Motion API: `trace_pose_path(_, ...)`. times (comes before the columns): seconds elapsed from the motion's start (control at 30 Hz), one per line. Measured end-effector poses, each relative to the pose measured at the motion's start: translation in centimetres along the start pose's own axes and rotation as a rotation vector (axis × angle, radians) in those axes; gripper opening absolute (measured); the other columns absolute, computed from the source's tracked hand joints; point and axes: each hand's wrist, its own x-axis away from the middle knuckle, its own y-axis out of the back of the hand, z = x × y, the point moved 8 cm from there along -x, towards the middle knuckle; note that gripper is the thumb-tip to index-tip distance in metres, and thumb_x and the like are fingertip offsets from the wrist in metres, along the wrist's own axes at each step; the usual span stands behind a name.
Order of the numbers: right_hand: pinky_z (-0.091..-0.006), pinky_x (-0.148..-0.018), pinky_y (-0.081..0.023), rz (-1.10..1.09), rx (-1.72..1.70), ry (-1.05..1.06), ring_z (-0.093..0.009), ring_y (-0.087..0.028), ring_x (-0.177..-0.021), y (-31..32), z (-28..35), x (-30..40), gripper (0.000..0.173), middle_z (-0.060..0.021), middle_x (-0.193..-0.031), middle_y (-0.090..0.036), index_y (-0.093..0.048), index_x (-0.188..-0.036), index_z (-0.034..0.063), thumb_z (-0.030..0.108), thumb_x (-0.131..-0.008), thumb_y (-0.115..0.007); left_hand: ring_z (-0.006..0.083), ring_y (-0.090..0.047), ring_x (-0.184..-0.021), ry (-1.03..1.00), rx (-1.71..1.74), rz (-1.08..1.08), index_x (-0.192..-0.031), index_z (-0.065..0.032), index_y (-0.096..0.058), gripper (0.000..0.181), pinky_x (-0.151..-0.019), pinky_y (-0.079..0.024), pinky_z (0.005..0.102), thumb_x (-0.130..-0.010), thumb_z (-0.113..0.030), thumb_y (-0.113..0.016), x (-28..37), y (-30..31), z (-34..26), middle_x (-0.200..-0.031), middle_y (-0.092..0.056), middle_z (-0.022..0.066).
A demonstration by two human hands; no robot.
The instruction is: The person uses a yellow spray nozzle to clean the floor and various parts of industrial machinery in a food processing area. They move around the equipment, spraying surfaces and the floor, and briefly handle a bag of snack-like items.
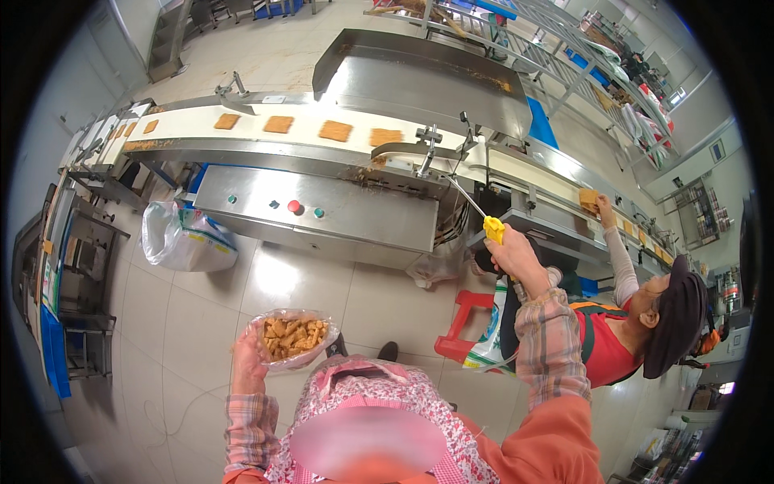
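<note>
My right hand grips a yellow air blow gun, whose long metal nozzle points up and left at the conveyor's side guide. A hose trails down from the gun beside my wrist. In my left hand is a clear plastic bag, open at the top, with broken golden-brown pieces of food inside. Ahead of me, a cream conveyor belt carries a row of square golden-brown slabs. A curved metal guide stands over the belt close to the nozzle tip.
A steel control cabinet with a red button is below the belt. On the floor stand a white sack and a red stool. At right, a co-worker touches a slab on the belt. Behind it rises a steel chute.
</note>
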Motion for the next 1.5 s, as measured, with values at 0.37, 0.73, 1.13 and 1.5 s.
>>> trace_pose_path(0.37, -0.0485, -0.074, -0.045, -0.075, 0.162, 0.136, -0.044, -0.057, -0.087, -1.3, 5.8, -0.5, 0.034, -0.0262, -0.087, -0.061, -0.048, -0.096, -0.0025, 0.028, -0.083, -0.056, 0.0033, -0.025, -0.037, 0.009, 0.026, 0.007, -0.100, -0.0106, -0.058, 0.016, -0.032, -0.021, 0.0202, -0.093, -0.024, -0.052, 0.4, -0.1, 0.6, -0.050, -0.030, -0.0093)
trace_pose_path(0.73, -0.0441, -0.068, -0.048, 0.126, 0.302, 0.198, -0.037, -0.062, -0.077, -5.7, 4.7, -0.2, 0.038, -0.0208, -0.075, -0.063, -0.051, -0.093, -0.0031, 0.033, -0.082, -0.058, 0.0033, -0.027, -0.037, -0.005, 0.084, -0.026, -0.093, -0.0109, -0.060, 0.014, -0.033, -0.021, 0.0207, -0.091, -0.024, -0.055, 0.9, 1.3, 0.2, -0.051, -0.035, -0.0087)
trace_pose_path(1.13, -0.0470, -0.077, -0.047, 0.298, 0.200, 0.478, -0.041, -0.060, -0.089, -18.8, 24.1, -2.7, 0.043, -0.0246, -0.092, -0.062, -0.050, -0.103, -0.0019, 0.037, -0.085, -0.054, 0.0039, -0.024, -0.036, -0.017, 0.138, -0.129, -0.095, -0.0135, -0.061, 0.016, -0.033, -0.020, 0.0204, -0.094, -0.026, -0.051, 2.1, 3.9, -3.8, -0.052, -0.036, -0.0081)
trace_pose_path(1.5, -0.0362, -0.058, -0.048, 0.403, -0.041, 0.584, -0.026, -0.063, -0.062, -15.5, 38.6, -5.3, 0.026, -0.0123, -0.068, -0.063, -0.049, -0.097, 0.0004, 0.024, -0.086, -0.054, -0.0004, -0.028, -0.045, 0.168, 0.248, 0.378, -0.105, -0.0150, -0.057, 0.016, -0.038, -0.020, 0.0166, -0.094, -0.024, -0.050, -0.4, -12.6, -10.3, -0.058, -0.035, -0.0113)
